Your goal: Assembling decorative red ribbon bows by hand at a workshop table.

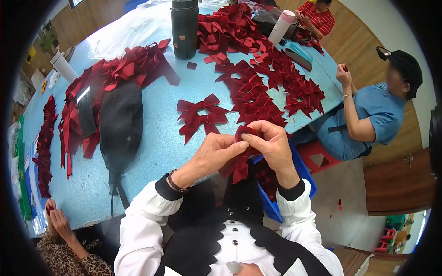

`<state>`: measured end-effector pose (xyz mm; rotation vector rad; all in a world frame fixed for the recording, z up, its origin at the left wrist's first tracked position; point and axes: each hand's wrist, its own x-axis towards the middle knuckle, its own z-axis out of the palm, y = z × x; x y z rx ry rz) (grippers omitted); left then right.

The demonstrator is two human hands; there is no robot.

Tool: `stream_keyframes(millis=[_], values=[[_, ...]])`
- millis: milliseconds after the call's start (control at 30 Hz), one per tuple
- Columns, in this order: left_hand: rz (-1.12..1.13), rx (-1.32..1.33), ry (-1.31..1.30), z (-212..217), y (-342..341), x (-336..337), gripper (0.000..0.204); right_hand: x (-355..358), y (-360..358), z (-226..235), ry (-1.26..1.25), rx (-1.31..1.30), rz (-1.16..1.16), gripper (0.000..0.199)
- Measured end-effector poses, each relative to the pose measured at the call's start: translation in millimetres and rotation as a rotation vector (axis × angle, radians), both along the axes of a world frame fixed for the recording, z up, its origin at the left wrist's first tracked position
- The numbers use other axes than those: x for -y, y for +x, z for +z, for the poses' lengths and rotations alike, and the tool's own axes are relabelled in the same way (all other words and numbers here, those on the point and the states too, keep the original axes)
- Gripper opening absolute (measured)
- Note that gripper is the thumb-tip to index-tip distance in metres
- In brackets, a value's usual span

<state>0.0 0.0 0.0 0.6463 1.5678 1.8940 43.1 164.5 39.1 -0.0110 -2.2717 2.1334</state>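
Observation:
Between my two hands, just off the table's near edge, is a dark red ribbon bow (241, 169). My left hand (212, 154) pinches it from the left, thumb pressed toward the middle. From the other side, my right hand (271, 145) grips its upper part between thumb and fingers. The tails of the bow hang below my fingers; its knot is hidden by them. Just beyond my hands, a small group of finished-looking red bows (202, 115) lies on the blue table (161, 152). Rows of more red bows (251, 92) stretch away to the right of that group.
A black mesh bag (122, 124) and a phone (86, 112) rest by a heap of red ribbon pieces (124, 69). A dark tumbler (184, 30) and a pink-lidded bottle (281, 27) stand farther back. A blue crate (272, 209) sits beside my right arm. Co-workers sit around the table.

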Motion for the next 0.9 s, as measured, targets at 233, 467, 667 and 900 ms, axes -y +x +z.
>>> stream_keyframes(millis=[233,467,667,900], values=[[-0.001,-0.160,-0.100,12,-16,6,0.022,5,-17,-8,-0.020,-0.069,-0.035,0.009],[0.066,-0.089,-0.113,-19,-16,9,0.024,11,-22,-23,0.263,-0.155,-0.155,0.012],[0.210,0.228,0.112,-29,-29,19,0.021,15,-10,-21,0.095,-0.303,-0.395,0.009],[0.232,0.459,0.402,-25,-39,27,0.015,45,-13,-37,0.023,-0.239,-0.321,0.010]])
